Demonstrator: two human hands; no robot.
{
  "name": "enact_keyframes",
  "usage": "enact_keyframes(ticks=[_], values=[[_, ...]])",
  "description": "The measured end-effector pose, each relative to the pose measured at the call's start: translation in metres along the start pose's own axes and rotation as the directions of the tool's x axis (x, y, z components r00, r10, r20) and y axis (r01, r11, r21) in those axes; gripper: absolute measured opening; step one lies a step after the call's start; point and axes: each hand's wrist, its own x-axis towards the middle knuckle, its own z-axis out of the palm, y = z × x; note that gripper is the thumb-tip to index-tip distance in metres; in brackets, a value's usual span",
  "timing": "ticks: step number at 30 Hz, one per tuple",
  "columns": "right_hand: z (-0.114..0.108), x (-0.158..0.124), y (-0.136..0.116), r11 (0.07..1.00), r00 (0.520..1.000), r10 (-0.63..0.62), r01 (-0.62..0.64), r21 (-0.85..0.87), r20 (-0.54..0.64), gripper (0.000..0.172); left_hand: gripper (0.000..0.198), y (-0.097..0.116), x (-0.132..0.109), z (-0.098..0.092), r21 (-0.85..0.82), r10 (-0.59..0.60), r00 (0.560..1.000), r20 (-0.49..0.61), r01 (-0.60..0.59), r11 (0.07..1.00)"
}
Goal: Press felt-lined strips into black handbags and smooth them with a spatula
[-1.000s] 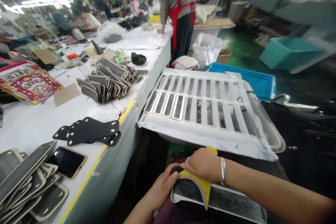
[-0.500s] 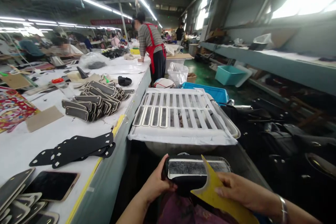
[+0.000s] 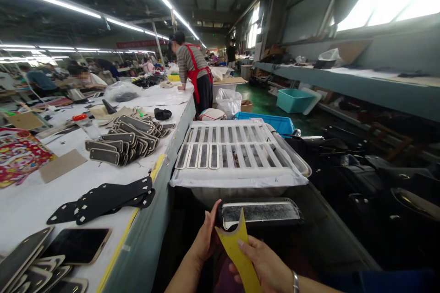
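Note:
My left hand (image 3: 206, 238) grips the left end of a long dark strap piece (image 3: 261, 213) with a white border and grey middle, held level in front of me. In my right hand (image 3: 266, 265) is a yellow scraper tool (image 3: 237, 247), its forked tip touching the piece's left end. Just beyond stands a white slotted rack (image 3: 237, 165) with several similar pieces lying in its left slots.
A long white worktable (image 3: 44, 192) on the left carries stacks of strap pieces (image 3: 123, 139), black cut shapes (image 3: 103, 197) and a phone (image 3: 77, 247). A person in a red apron (image 3: 192, 78) leans on its far end. Blue bins (image 3: 292, 100) sit on the green floor.
The camera tilted up. The strap piece was lifted from my lap and turned level. My right hand slid back off it, and the scraper now points up at its left end.

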Motion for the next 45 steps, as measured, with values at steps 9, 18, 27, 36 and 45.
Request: enact_keyframes(ticks=[9,18,27,36,45], values=[[0.022,0.0,-0.001,0.931,0.96,0.25,-0.274,0.24,0.124,0.036,0.066,-0.015,0.009,-0.016,0.191,0.19,0.974,-0.123,-0.164,0.968],[0.017,0.016,-0.006,0.893,0.942,0.274,-0.324,0.311,0.196,0.046,0.059,-0.005,0.023,0.006,0.442,0.18,0.881,-0.438,0.036,0.896],[0.009,0.024,-0.005,0.895,0.949,0.238,-0.296,0.334,0.206,0.041,0.051,0.002,0.033,0.023,0.549,0.194,0.833,-0.518,0.15,0.822],[0.003,0.034,0.003,0.889,0.943,0.222,-0.301,0.345,0.25,0.053,0.043,0.001,0.042,0.022,0.622,0.179,0.849,-0.497,0.205,0.756],[0.004,0.03,-0.005,0.885,0.955,0.245,-0.29,0.365,0.165,0.051,0.043,0.004,0.053,0.029,0.803,0.225,0.834,-0.504,0.357,0.478]])
